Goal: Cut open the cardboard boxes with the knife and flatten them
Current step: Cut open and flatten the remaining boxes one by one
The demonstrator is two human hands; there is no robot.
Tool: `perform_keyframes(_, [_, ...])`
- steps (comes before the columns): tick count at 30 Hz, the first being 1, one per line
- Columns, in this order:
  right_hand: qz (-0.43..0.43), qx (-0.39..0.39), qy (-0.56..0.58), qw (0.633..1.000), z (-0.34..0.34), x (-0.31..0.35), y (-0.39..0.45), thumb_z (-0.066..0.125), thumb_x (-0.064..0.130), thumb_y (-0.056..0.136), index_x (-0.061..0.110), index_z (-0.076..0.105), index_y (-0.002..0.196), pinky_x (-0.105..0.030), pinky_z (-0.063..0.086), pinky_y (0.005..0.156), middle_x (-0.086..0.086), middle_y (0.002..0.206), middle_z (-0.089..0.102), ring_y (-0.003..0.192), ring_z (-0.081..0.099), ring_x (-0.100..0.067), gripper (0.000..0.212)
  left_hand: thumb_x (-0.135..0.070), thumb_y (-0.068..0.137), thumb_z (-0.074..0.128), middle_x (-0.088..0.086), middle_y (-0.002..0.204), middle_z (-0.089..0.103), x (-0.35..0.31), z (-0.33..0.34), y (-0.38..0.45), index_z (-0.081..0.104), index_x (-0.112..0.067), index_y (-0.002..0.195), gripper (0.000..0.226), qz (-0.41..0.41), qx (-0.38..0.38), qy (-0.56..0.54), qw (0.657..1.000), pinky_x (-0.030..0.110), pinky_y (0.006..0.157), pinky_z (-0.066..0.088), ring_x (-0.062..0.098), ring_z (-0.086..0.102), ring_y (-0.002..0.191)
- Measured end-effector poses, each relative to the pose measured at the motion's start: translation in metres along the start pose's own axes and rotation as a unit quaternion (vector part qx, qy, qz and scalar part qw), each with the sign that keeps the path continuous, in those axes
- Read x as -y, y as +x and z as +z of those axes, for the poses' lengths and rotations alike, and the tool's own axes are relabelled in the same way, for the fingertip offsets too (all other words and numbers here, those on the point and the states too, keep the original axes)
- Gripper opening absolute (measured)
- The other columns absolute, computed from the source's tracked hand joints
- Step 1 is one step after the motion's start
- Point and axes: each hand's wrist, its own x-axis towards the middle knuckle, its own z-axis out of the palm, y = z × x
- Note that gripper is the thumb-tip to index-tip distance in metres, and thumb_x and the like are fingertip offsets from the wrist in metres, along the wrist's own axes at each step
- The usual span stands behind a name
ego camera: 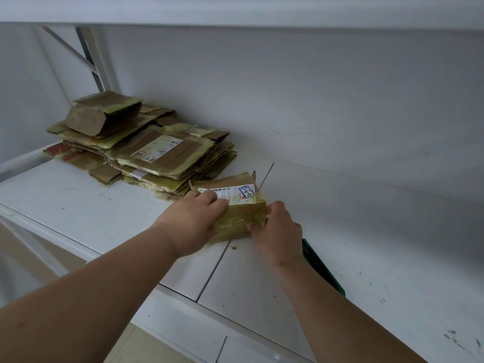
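Left hand (192, 221) and right hand (279, 229) each grip the small taped brown cardboard box (237, 205); flattened brown cardboard stack (146, 150) lies beyond the left grip

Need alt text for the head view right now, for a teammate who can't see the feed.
Both hands grip a small taped cardboard box with a shipping label on a white shelf: left hand on its left side, right hand on its right. A stack of flattened boxes lies behind to the left, and a green object shows under the right forearm.
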Motion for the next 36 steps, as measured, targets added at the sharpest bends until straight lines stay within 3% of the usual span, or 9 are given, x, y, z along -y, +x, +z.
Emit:
perform_keyframes(4, [0.049,0.038,0.054,0.997,0.000,-0.003,0.003,0.069,0.043,0.084,0.023,0.045,0.094,-0.034,0.047,0.069,0.004,0.092,0.061,0.082,0.060,-0.019,0.033,-0.037,0.090,0.061,-0.003,0.140,0.037,-0.002,0.000,-0.001,0.026,-0.033,0.147,0.067,-0.002,0.010,-0.002,1.000,0.035,0.095,0.047,0.022,0.039,0.116])
perform_keyframes(8, [0.085,0.073,0.140,0.984,-0.001,-0.001,0.011,0.070,0.052,0.082,0.023,0.052,0.085,-0.031,0.044,0.064,-0.002,0.093,0.062,0.079,0.059,-0.017,0.035,-0.043,0.087,0.062,-0.003,0.139,0.037,-0.004,0.003,-0.004,0.028,-0.034,0.145,0.067,-0.009,0.013,-0.014,1.000,0.036,0.094,0.048,0.022,0.037,0.116])
perform_keyframes(13, [0.068,0.073,0.172,0.980,-0.007,0.011,0.010,0.072,0.040,0.086,0.024,0.050,0.074,-0.025,0.034,0.055,0.007,0.075,0.057,0.067,0.052,-0.009,0.030,-0.051,0.084,0.067,-0.003,0.140,0.036,0.000,0.000,-0.006,0.030,-0.033,0.142,0.071,-0.034,0.021,-0.030,0.999,0.039,0.094,0.049,0.024,0.037,0.119])
perform_keyframes(18, [0.108,0.067,0.227,0.965,-0.017,0.007,0.009,0.073,0.033,0.086,0.015,0.045,0.069,-0.031,0.032,0.059,-0.002,0.071,0.051,0.065,0.046,-0.017,0.038,-0.050,0.084,0.065,-0.003,0.137,0.039,-0.009,-0.001,-0.001,0.033,-0.033,0.140,0.067,-0.029,0.024,-0.036,0.999,0.041,0.094,0.049,0.026,0.038,0.120])
perform_keyframes(22, [0.138,0.054,0.329,0.933,-0.032,0.000,0.005,0.069,0.025,0.086,0.003,0.059,0.080,-0.033,0.041,0.069,-0.014,0.082,0.069,0.077,0.061,-0.026,0.025,-0.051,0.092,0.050,-0.002,0.135,0.048,-0.007,-0.017,0.005,0.037,-0.033,0.145,0.058,0.001,0.047,-0.053,0.998,0.037,0.096,0.047,0.022,0.047,0.119])
perform_keyframes(26, [0.145,0.040,0.394,0.907,-0.040,-0.002,0.002,0.056,0.026,0.086,-0.009,0.065,0.091,-0.033,0.040,0.073,-0.006,0.077,0.063,0.076,0.054,-0.021,0.037,-0.046,0.094,0.053,-0.004,0.107,0.063,0.008,-0.042,0.011,0.058,-0.029,0.119,0.030,-0.053,0.089,-0.173,0.979,0.032,0.080,0.050,0.017,0.059,0.095])
perform_keyframes(30, [0.092,0.042,0.269,0.958,-0.026,-0.008,-0.001,0.057,0.020,0.090,0.010,0.063,0.093,-0.029,0.040,0.069,0.003,0.088,0.062,0.085,0.056,-0.017,0.012,-0.045,0.091,0.061,0.000,0.094,0.065,0.021,-0.040,0.012,0.061,-0.023,0.096,0.022,-0.107,0.092,-0.333,0.932,0.038,0.082,0.049,0.019,0.060,0.091])
perform_keyframes(33, [0.081,0.040,0.186,0.978,-0.010,-0.006,0.000,0.070,0.039,0.085,0.021,0.048,0.122,-0.028,0.045,0.070,0.004,0.110,0.058,0.097,0.059,-0.017,0.046,-0.043,0.092,0.060,0.003,0.094,0.066,0.021,-0.036,0.009,0.061,-0.021,0.093,0.023,-0.133,0.073,-0.381,0.912,0.044,0.083,0.050,0.022,0.061,0.091])
perform_keyframes(36, [0.068,0.010,0.144,0.987,0.005,0.004,0.007,0.078,0.052,0.073,0.021,0.036,0.131,-0.042,0.053,0.086,0.000,0.122,0.055,0.105,0.061,-0.022,0.079,-0.044,0.094,0.057,0.005,0.093,0.066,0.018,-0.036,0.008,0.061,-0.018,0.094,0.026,-0.137,0.065,-0.356,0.922,0.044,0.081,0.050,0.023,0.061,0.089])
